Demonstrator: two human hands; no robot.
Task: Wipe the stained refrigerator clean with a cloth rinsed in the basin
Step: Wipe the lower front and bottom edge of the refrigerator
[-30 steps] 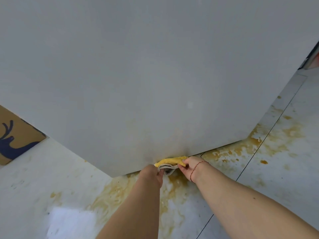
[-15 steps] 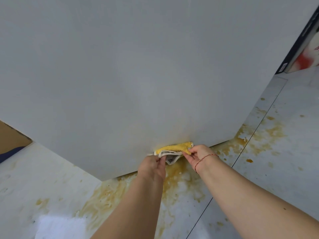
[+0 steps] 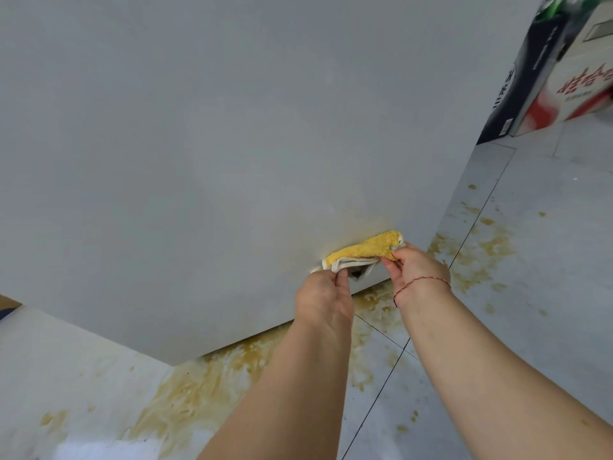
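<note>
The grey refrigerator (image 3: 215,154) fills most of the view, its side panel faintly yellowed near the bottom. A yellow and white cloth (image 3: 363,250), folded into a strip, lies against that low part of the panel. My left hand (image 3: 323,298) pinches the cloth's white left end. My right hand (image 3: 414,267), with a red string round the wrist, pinches its yellow right end. The basin is not in view.
Yellow-brown stains (image 3: 205,390) spread over the grey tiled floor below the refrigerator and to its right (image 3: 481,254). Printed cartons (image 3: 564,68) stand at the upper right. A corner of brown cardboard (image 3: 8,302) shows at the left edge.
Both hands have carried the cloth up from the refrigerator's bottom edge and to the right along the panel. The view has shifted right, showing the cartons.
</note>
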